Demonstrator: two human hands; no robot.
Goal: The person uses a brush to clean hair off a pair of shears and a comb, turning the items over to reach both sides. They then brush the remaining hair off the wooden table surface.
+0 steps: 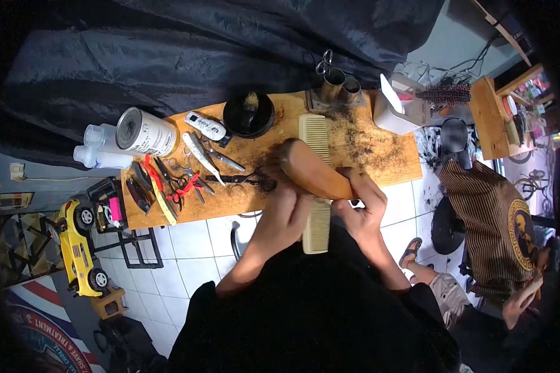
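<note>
My right hand (365, 202) is closed around one end of a wooden-backed brush (317, 174), which slants up and left over the table's front. Its dark bristles are blurred. Behind the brush, a long cream comb (318, 233) stretches crosswise, its middle covered. My left hand (286, 214) is closed at the comb's left edge and appears to grip it; motion blurs the fingers. Beside that hand lie black scissors (246, 180) on the wooden table (230, 205). Loose dark hair clippings (373, 146) are scattered over the table's right half.
Razors, scissors, a white clipper (205, 126), a black bowl (249, 121) and a can (146, 133) crowd the table's left. Metal cups (333, 84) and a white container (401, 112) stand at the back right. A person under a striped cape (485, 211) sits at right.
</note>
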